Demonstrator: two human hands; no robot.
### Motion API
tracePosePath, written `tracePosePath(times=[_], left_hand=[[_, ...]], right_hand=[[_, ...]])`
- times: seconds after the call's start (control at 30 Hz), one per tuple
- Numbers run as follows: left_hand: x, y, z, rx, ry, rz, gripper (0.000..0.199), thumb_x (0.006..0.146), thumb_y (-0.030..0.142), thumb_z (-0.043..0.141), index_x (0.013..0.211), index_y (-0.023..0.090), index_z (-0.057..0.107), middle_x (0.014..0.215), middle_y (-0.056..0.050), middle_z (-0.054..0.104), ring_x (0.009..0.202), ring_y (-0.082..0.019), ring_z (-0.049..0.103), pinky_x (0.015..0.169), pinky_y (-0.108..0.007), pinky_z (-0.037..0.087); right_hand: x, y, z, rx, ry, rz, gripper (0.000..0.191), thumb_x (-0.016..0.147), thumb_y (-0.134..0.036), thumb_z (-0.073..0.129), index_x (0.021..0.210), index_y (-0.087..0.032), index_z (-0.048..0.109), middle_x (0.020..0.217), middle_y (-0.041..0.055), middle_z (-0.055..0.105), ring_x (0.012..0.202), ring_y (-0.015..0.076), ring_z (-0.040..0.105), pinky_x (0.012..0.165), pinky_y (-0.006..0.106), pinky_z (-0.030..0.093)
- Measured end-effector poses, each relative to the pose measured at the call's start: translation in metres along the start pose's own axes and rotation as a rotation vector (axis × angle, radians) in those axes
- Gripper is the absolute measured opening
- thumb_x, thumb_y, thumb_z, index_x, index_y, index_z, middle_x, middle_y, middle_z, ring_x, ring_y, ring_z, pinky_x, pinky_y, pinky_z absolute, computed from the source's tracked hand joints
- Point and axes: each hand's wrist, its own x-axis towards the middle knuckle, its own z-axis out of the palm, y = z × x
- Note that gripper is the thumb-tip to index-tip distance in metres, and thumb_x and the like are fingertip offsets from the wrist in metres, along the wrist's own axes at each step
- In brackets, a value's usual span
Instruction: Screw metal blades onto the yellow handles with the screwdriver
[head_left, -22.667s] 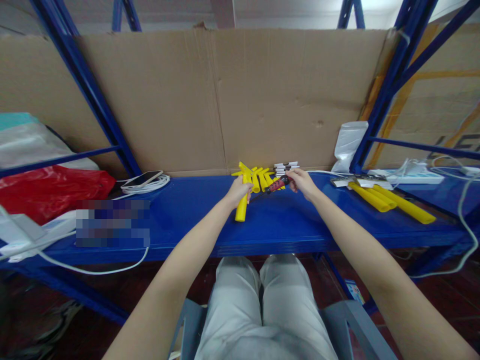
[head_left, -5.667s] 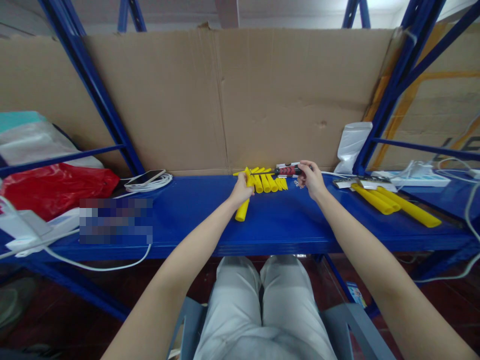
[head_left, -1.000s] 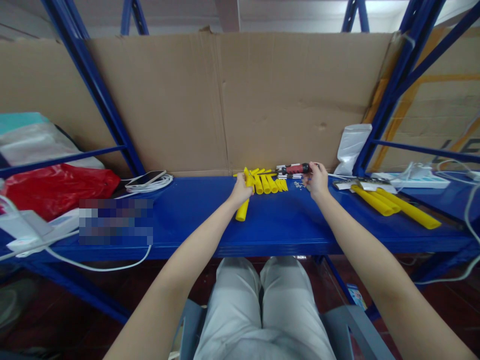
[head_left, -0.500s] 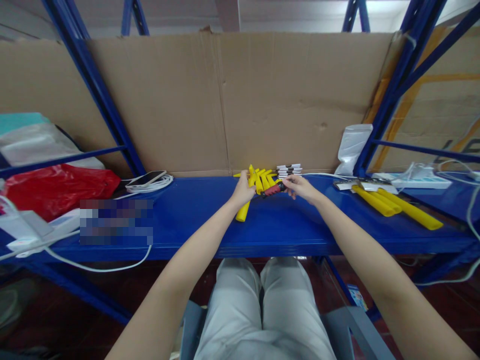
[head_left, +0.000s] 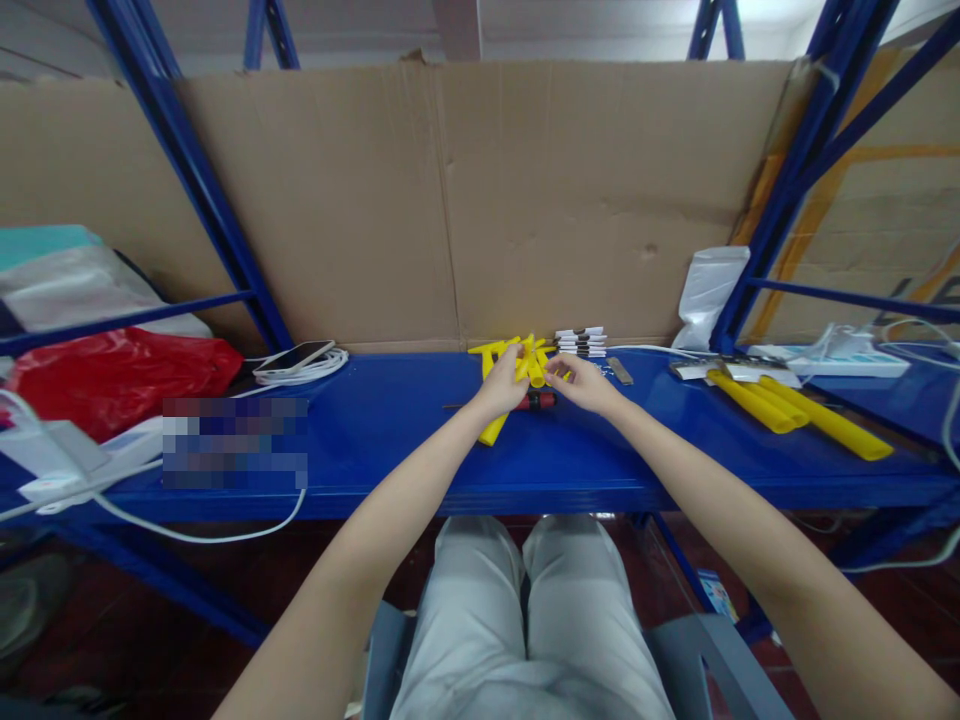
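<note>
My left hand (head_left: pixel 501 386) is closed on a yellow T-shaped handle (head_left: pixel 530 348), held just above the blue shelf. Close on its right, my right hand (head_left: pixel 583 384) has its fingers curled together near the yellow parts; what they pinch is too small to make out. A screwdriver with a red and black grip (head_left: pixel 541 400) lies below the hands, its shaft passing behind my left wrist. Several more yellow T-shaped handles (head_left: pixel 486 348) lie behind and under my hands, partly hidden. A stack of small white and black pieces (head_left: pixel 580 343) is beyond my right hand.
A small flat metal piece (head_left: pixel 620 371) lies right of the stack. Farther right are scrapers with yellow handles (head_left: pixel 825 415) and a white power strip (head_left: pixel 847 362). At left are a phone (head_left: pixel 295 358), coiled white cable (head_left: pixel 319 370) and red bag (head_left: pixel 127 375). Cardboard (head_left: pixel 555 210) stands behind.
My right hand has let go of the screwdriver, which now lies on the shelf. Both hands have shifted slightly to the right, and the flat metal piece has come into view.
</note>
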Motion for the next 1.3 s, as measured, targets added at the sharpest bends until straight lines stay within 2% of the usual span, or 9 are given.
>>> tracePosePath(times=[0.1,0.2,0.37,0.6,0.77,1.03,1.17,1.3], left_hand=[[-0.001,0.003,0.004,0.039,-0.045,0.04,0.049,0.071,0.003,0.059,0.118,0.017,0.053,0.127,-0.012,0.061,0.124,-0.025,0.054,0.114,-0.046,0.034],[-0.003,0.006,0.007,0.041,-0.083,0.071,0.053,0.072,0.004,0.059,0.123,0.016,0.053,0.133,-0.014,0.059,0.128,-0.026,0.052,0.115,-0.046,0.034],[-0.004,0.006,0.009,0.074,-0.113,0.109,0.058,0.074,0.005,0.059,0.13,0.02,0.052,0.139,-0.011,0.057,0.134,-0.026,0.048,0.117,-0.048,0.031],[-0.004,0.004,0.008,0.08,-0.127,0.133,0.057,0.075,0.005,0.059,0.129,0.022,0.053,0.137,-0.01,0.059,0.132,-0.025,0.051,0.116,-0.047,0.032],[-0.005,0.004,0.007,0.062,-0.144,0.144,0.055,0.074,0.004,0.058,0.126,0.019,0.054,0.137,-0.013,0.058,0.13,-0.025,0.052,0.115,-0.045,0.034],[-0.004,0.002,0.006,0.037,-0.179,0.123,0.055,0.073,0.005,0.061,0.125,0.021,0.055,0.136,-0.011,0.059,0.129,-0.026,0.052,0.113,-0.047,0.037],[-0.002,-0.002,0.004,0.045,-0.14,0.086,0.056,0.073,0.006,0.061,0.126,0.02,0.054,0.135,-0.012,0.059,0.129,-0.027,0.052,0.114,-0.048,0.035],[0.001,-0.01,0.002,-0.001,-0.09,0.044,0.054,0.072,0.006,0.06,0.125,0.017,0.054,0.131,-0.012,0.06,0.127,-0.026,0.053,0.111,-0.049,0.038]], right_hand=[[0.001,-0.001,-0.002,0.01,0.095,-0.009,0.029,0.076,-0.05,0.066,0.083,-0.022,0.059,0.079,0.003,0.065,0.069,0.0164,0.057,0.067,0.032,0.049],[0.002,-0.001,-0.002,0.022,0.12,-0.014,0.031,0.076,-0.051,0.065,0.085,-0.022,0.057,0.08,0.0027,0.063,0.065,0.0152,0.055,0.063,0.03,0.047],[0.002,-0.003,-0.003,0.015,0.167,-0.003,0.027,0.078,-0.048,0.062,0.079,-0.023,0.054,0.077,0.002,0.061,0.063,0.0145,0.054,0.06,0.028,0.045],[-0.001,-0.009,-0.003,0.094,0.154,0.032,0.027,0.075,-0.047,0.066,0.077,-0.023,0.054,0.075,0.0008,0.058,0.058,0.0125,0.05,0.052,0.025,0.04],[-0.002,-0.01,-0.003,0.118,0.142,0.045,0.024,0.075,-0.044,0.064,0.076,-0.023,0.053,0.073,-0.0004,0.057,0.052,0.0103,0.046,0.049,0.024,0.038],[-0.001,-0.008,-0.004,0.085,0.113,0.044,0.021,0.076,-0.04,0.061,0.075,-0.023,0.051,0.069,-0.001,0.054,0.055,0.0119,0.049,0.049,0.024,0.038],[0.0,-0.003,-0.003,0.061,0.125,0.043,0.016,0.077,-0.035,0.061,0.075,-0.023,0.051,0.069,-0.0005,0.055,0.06,0.0137,0.053,0.054,0.025,0.041],[0.006,0.013,-0.016,-0.091,0.196,0.16,0.009,0.08,-0.023,0.055,0.074,-0.022,0.049,0.071,0.0007,0.058,0.063,0.0145,0.056,0.061,0.026,0.044]])
